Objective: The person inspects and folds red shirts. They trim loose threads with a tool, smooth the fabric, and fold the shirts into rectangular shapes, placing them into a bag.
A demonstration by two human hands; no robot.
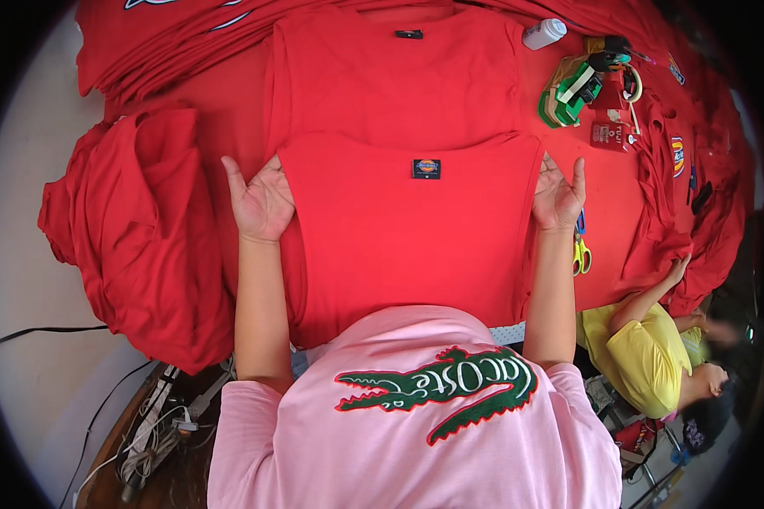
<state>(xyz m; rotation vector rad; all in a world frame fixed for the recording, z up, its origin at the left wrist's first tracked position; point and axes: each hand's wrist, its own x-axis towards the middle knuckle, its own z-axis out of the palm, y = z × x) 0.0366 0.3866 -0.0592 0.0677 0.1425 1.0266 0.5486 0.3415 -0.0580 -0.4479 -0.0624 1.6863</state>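
Note:
In front of me a red shirt [407, 229] with a small dark neck label lies spread, its lower end meeting my body. My left hand [263, 202] is at its left edge, palm up, thumb pointing away and fingers reaching under the cloth. At the opposite edge my right hand [558, 193] mirrors it, palm up with the thumb apart. Both hands look open, though the fingertips are hidden by the fabric. Just beyond lies another red shirt [390, 89], also with a dark neck label, partly covered by the nearer one.
A heap of red cloth [140, 229] hangs over the table's left edge. Scissors [581, 250] lie beside my right wrist. Farther right are a green tape dispenser [560, 95], a red box [613, 131] and a white bottle [544, 34]. A person in yellow [641, 352] handles red garments.

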